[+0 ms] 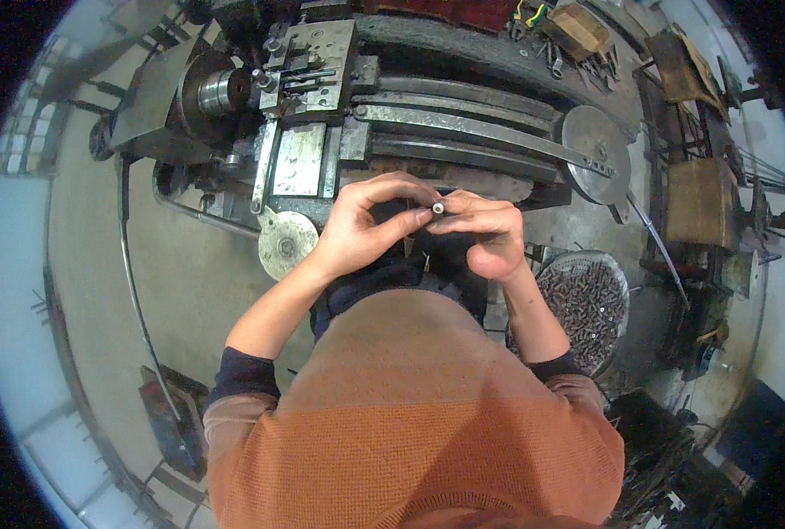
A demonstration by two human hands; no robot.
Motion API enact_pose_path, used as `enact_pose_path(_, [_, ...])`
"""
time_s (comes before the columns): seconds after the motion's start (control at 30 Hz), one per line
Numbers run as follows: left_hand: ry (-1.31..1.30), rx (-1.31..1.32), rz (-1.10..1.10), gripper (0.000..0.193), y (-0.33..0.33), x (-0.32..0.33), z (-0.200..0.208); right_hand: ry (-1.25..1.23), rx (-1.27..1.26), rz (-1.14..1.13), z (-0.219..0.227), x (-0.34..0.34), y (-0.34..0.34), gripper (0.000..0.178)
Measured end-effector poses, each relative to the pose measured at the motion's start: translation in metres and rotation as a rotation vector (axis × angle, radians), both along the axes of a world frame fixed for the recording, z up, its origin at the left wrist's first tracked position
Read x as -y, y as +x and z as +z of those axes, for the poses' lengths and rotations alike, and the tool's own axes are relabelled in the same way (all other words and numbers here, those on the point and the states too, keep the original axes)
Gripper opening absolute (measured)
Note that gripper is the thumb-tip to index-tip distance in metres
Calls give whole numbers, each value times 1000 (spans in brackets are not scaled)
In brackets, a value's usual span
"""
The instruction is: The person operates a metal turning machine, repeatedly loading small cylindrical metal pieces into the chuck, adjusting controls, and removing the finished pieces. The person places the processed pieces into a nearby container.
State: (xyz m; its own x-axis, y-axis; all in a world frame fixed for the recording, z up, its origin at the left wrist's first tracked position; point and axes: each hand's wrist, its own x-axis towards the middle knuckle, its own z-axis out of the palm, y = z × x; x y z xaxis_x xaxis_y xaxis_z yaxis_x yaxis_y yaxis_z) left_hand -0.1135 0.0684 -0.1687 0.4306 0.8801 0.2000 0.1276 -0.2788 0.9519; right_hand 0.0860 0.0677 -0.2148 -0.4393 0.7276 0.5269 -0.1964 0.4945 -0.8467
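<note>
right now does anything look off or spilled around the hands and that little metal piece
Nothing stands out. Both hands, left hand and right hand, pinch the small metal piece between them above the lathe. The basket of dark parts sits upright, nothing spilled.

a small metal piece [438,208] sits between the fingertips of the left hand [366,225] and right hand [485,234]. beyond the fingers lies the lathe bed [463,115]; right of them, below, a basket of parts [586,304]; left, a handwheel [286,244].
</note>
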Motion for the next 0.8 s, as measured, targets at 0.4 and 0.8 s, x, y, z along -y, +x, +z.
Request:
enact_pose_path(0.4, [-43,57,6,17,-7,2,-4,2,13,-35,9,2,-8,59])
enact_pose_path(0.8, [1,57,32,18,-19,0,-2,101,119,-69,21,-7,-15,51])
